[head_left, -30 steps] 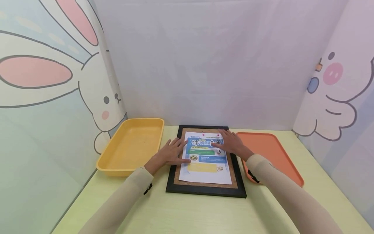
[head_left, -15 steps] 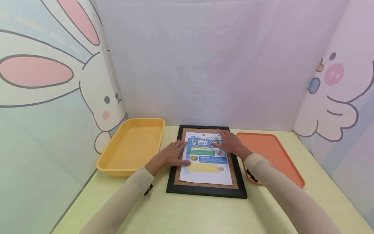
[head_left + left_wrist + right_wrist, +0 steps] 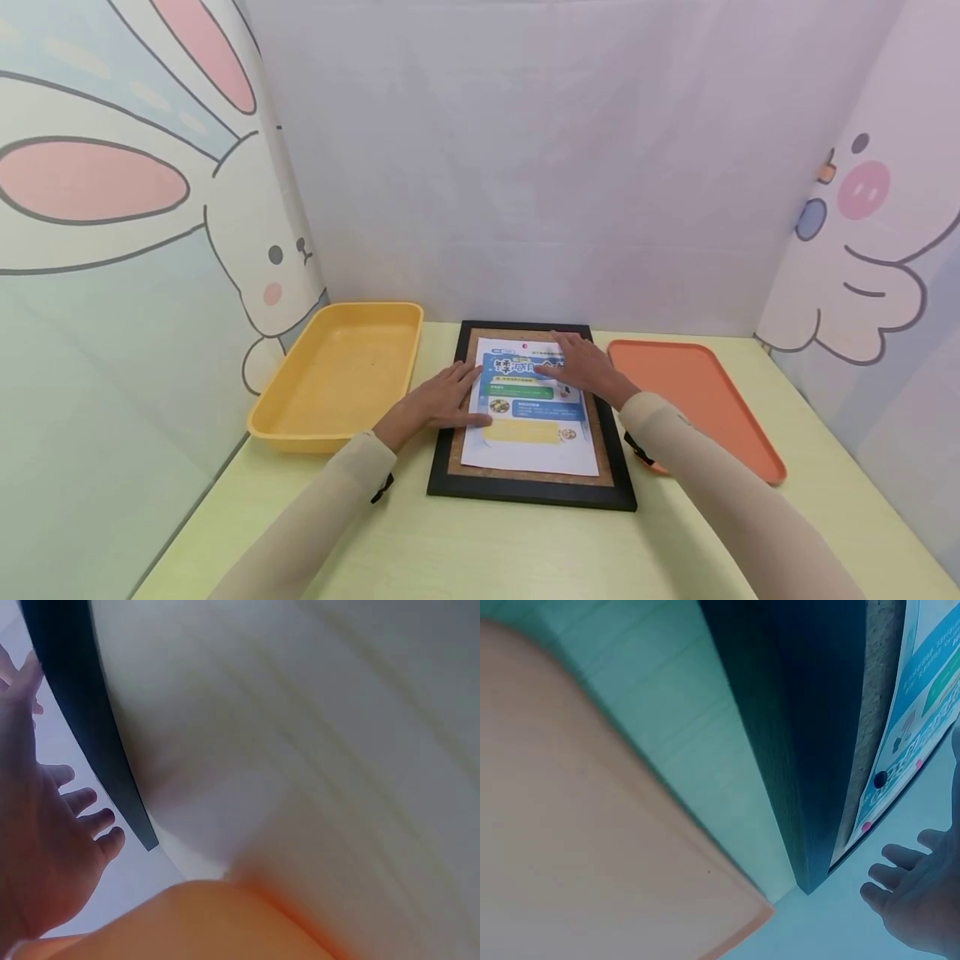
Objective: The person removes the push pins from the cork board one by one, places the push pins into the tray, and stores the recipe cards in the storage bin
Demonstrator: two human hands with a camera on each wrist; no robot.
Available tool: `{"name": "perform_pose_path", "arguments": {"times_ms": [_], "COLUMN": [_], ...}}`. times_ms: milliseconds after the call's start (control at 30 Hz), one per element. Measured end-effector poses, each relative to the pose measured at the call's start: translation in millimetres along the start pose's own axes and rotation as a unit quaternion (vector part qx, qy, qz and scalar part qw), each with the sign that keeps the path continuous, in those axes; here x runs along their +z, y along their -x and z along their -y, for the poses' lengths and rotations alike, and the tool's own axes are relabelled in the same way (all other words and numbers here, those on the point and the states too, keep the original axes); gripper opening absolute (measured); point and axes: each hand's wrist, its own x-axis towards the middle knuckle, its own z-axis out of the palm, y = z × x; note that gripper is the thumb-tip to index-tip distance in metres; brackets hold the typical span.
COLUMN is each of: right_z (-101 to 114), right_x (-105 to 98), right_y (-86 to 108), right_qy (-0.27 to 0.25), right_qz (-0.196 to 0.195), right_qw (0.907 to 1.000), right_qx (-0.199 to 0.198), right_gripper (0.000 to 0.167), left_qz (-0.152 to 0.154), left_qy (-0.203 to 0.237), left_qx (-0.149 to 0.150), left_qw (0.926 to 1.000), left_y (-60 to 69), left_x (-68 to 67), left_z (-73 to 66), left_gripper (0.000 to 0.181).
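A printed white and blue sheet (image 3: 529,458) lies on a cork board with a black frame (image 3: 525,492). Pink pins show at the sheet's top edge, one (image 3: 524,346) near the middle in the head view and two in the right wrist view, one of them (image 3: 866,826) at a corner. My left hand (image 3: 435,398) rests at the sheet's left edge, fingers spread and straight. Over the sheet's upper right part lies my right hand (image 3: 587,367), its fingers extended, hiding that corner in the head view. Neither hand grips anything.
A yellow tray (image 3: 341,375) stands left of the board on the pale table (image 3: 465,542). To the right lies a flat orange tray (image 3: 693,392), partly under the right forearm in view. A white curtain (image 3: 525,167) rises behind, with cartoon-printed sides.
My right hand has shifted slightly left over the sheet's top and now covers the right pin in the head view. My left hand has barely moved.
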Motion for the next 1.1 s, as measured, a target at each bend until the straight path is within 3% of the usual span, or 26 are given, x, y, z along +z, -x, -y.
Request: {"name": "perform_pose_path", "arguments": {"times_ms": [333, 567, 1100], "right_z": [5, 11, 22], "right_x": [5, 7, 17], "right_y": [-8.0, -13.1, -20.9], "right_qy": [-0.05, -0.04, -0.044], "right_qz": [0.014, 0.05, 0.069], "right_qw": [0.9985, 0.9978, 0.9956], "right_qx": [-0.014, 0.014, 0.044], "right_gripper": [0.092, 0.096, 0.097], "left_qz": [0.006, 0.024, 0.022], "left_qy": [-0.006, 0.003, 0.002], "left_qx": [-0.002, -0.011, -0.008], "left_qw": [1.0, 0.9997, 0.9997], "left_y": [-2.1, -0.8, 2.5], "left_x": [5.2, 3.7, 2.4], "left_z": [3.4, 1.1, -0.9], "left_gripper": [0.116, 0.118, 0.114]}}
